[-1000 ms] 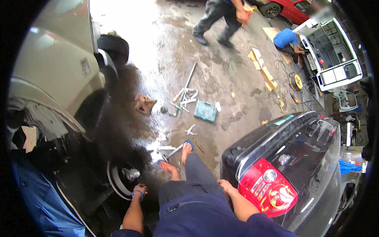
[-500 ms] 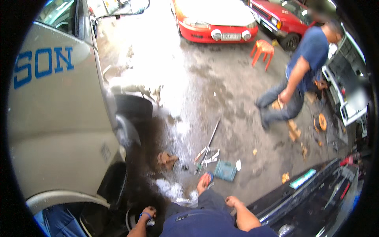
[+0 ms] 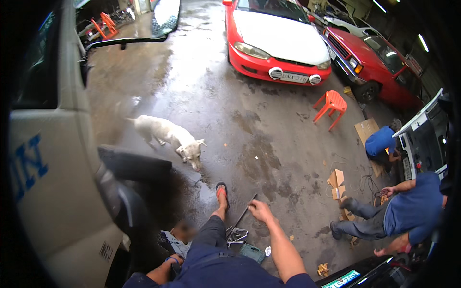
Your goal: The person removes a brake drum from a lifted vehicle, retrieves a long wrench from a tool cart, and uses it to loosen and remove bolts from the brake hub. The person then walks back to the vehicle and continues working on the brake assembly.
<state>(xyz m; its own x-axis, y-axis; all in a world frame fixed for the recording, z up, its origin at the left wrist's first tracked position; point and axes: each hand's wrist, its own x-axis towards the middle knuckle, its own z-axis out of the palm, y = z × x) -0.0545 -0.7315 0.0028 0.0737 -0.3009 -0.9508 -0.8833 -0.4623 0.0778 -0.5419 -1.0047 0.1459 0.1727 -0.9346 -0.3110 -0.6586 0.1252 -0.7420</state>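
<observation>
1 white dog point(image 3: 165, 133), 2 co-workers point(image 3: 414, 207), 2 red cars point(image 3: 269, 62), 1 teal case point(image 3: 252, 253), 1 long metal bar point(image 3: 240, 216)

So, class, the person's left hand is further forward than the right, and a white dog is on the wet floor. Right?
Not quite: the head view shows the right hand further forward than the left hand. The white dog is on the wet floor, as stated.
</observation>
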